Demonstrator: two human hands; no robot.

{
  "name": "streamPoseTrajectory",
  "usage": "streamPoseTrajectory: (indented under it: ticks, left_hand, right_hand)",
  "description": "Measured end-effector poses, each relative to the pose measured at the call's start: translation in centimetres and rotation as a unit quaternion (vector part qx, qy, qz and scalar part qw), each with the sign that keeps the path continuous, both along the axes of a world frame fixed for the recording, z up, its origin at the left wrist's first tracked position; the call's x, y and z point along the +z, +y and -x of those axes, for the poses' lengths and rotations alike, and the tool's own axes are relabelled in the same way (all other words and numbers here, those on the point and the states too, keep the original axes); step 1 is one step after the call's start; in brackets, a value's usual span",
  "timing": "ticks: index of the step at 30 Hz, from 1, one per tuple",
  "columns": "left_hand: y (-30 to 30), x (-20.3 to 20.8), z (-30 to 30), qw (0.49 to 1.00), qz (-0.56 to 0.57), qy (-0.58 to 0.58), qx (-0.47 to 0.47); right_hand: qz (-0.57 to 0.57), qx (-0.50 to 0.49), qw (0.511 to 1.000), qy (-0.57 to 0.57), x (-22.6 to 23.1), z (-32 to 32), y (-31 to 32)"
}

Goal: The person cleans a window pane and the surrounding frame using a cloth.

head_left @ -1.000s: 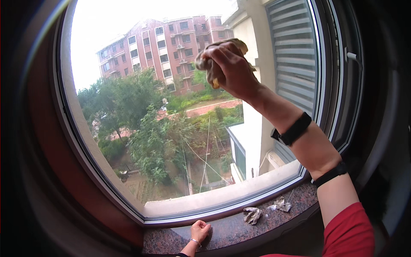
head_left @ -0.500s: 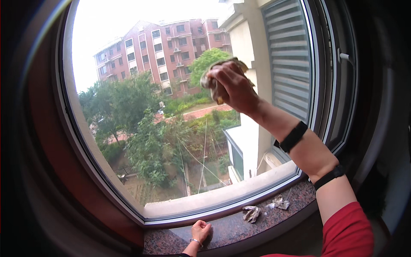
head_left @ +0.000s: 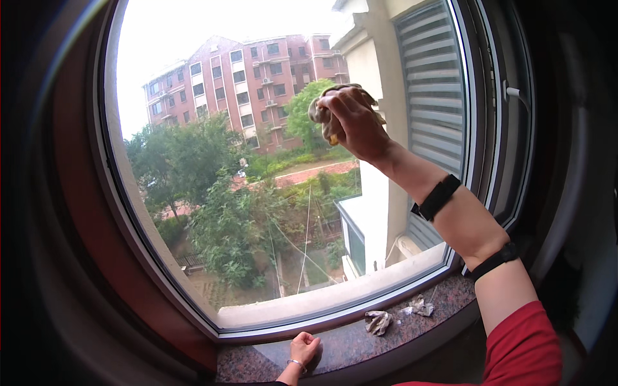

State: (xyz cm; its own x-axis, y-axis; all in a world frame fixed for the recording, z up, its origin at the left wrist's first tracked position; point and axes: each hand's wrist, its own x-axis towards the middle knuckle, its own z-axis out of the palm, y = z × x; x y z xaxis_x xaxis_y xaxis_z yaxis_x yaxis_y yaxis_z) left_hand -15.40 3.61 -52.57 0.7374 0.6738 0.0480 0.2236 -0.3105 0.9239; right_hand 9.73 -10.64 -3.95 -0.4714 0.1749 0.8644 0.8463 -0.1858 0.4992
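A crumpled grey-beige cloth [head_left: 316, 111] with a bit of yellow at its lower edge is bunched in my right hand [head_left: 358, 127]. The fingers wrap round it and press it against the window pane [head_left: 212, 212], high and right of the middle. Part of the cloth is hidden under the palm. Low in the view, my left hand [head_left: 303, 349] rests on the speckled stone sill [head_left: 270, 367]. It is curled into a loose fist, with no object showing in it.
On the sill, right of my left hand, lie two crumpled pieces of paper [head_left: 378, 321] and small white scraps [head_left: 405, 311]. A metal frame [head_left: 277, 327] borders the pane. At the right is a narrow window sash with a white handle [head_left: 515, 93]. Buildings and trees stand outside.
My right hand has shifted slightly to the right on the pane with the cloth. My left hand stays in about the same place on the sill.
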Motion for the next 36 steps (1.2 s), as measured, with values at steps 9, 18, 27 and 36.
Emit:
streamPoseTrajectory:
  ticks: [9, 18, 27, 36]
  left_hand:
    - [-3.9, 29.6, -7.4, 0.812, -0.504, -0.277, -0.101]
    - [-5.6, 50.7, -14.9, 0.640, -0.668, -0.356, 0.130]
    - [-4.0, 49.9, -17.4, 0.614, -0.672, -0.394, 0.126]
    - [-4.4, 49.7, -17.4, 0.650, -0.636, -0.390, 0.144]
  right_hand:
    - [0.096, 0.134, 0.946, 0.278, -9.8, -0.2, -6.8]
    - [0.063, 0.106, 0.919, 0.375, -17.3, -1.4, -14.7]
    - [0.042, 0.109, 0.909, 0.401, -20.2, -3.7, -17.6]
    - [0.045, 0.116, 0.897, 0.424, -23.0, -3.4, -16.8]
